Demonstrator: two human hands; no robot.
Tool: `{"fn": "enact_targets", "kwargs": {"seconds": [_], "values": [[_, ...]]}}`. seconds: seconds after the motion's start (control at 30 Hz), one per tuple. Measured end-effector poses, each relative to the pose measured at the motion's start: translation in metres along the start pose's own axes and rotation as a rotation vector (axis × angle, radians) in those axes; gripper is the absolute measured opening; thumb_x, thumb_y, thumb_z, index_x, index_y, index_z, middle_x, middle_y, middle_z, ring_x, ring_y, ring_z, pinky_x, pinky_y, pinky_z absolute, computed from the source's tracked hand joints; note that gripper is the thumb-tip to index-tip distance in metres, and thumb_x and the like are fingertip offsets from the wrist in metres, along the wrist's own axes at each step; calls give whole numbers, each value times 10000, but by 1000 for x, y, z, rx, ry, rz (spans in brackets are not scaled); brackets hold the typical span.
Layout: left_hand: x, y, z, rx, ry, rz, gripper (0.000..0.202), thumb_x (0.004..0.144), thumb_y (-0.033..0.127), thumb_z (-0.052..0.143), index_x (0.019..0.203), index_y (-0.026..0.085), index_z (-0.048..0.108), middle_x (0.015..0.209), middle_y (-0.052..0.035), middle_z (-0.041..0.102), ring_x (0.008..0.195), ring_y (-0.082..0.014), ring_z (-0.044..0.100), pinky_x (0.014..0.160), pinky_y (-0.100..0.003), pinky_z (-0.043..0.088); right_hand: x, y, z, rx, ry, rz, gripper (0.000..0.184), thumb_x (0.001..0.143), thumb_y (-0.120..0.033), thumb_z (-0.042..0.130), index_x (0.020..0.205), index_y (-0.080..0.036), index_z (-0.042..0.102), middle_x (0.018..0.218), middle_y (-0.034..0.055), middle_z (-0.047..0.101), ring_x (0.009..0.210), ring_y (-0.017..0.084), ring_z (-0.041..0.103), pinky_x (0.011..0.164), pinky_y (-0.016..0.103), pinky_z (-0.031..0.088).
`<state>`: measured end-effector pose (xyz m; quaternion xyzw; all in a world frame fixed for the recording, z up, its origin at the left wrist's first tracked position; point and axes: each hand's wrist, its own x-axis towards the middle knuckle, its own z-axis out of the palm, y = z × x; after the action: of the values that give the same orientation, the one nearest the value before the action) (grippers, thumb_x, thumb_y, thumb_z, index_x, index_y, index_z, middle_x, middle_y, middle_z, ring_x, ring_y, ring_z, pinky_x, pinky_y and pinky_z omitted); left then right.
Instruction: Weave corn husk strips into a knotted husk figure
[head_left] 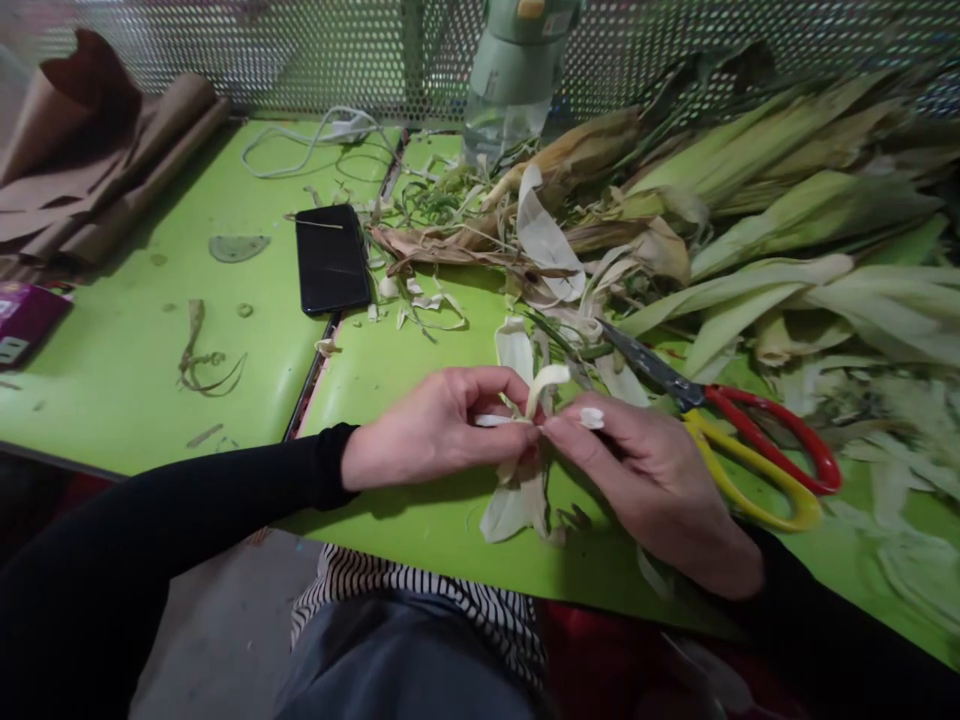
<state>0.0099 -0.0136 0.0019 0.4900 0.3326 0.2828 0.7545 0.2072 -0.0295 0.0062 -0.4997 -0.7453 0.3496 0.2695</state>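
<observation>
My left hand (450, 425) and my right hand (645, 470) meet over the front of the green table, thumbs and fingers pinched close together. Between them is a small bundle of pale corn husk strips (550, 383), one strip curling upward from the fingertips. Both hands grip it, and the exact contact points are partly covered by the fingers. More pale husk pieces (514, 512) show just below the hands. Beside my right hand lie scissors (701, 392) with one red and one yellow handle, their blades pointing to the back left.
A heap of corn husks (787, 190) fills the back right. A water bottle (514, 85) stands by the perforated metal screen (300, 60). At the left are a black phone (332, 262), a white cable (300, 160), a protractor (238, 248), brown paper (97, 170) and a purple box (30, 320).
</observation>
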Motion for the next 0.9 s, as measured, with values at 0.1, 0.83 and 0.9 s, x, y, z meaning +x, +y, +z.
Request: {"fn": "enact_targets", "kwargs": {"seconds": [0.1, 0.83, 0.9], "values": [[1, 1, 0, 28, 6, -15, 108, 833, 173, 679, 875, 133, 588, 672, 23, 607, 561, -58, 506, 554, -198, 387, -1, 0, 0, 80, 34, 19, 393, 946, -447, 554, 624, -228, 500, 584, -21, 463, 549, 128, 428, 505, 282, 357], [1, 0, 0, 47, 121, 38, 182, 841, 221, 714, 927, 130, 581, 612, 53, 588, 559, -58, 517, 540, -183, 370, -1, -8, 4, -84, -139, -98, 270, 878, -232, 565, 614, -219, 508, 502, -60, 445, 446, 86, 363, 442, 242, 292], [0, 4, 0, 48, 108, 11, 132, 856, 193, 691, 906, 122, 591, 615, 48, 600, 549, -52, 514, 535, -178, 368, -1, -8, 3, -77, -188, -135, 269, 867, -217, 566, 605, -216, 504, 507, -59, 463, 456, 85, 384, 446, 238, 295]]}}
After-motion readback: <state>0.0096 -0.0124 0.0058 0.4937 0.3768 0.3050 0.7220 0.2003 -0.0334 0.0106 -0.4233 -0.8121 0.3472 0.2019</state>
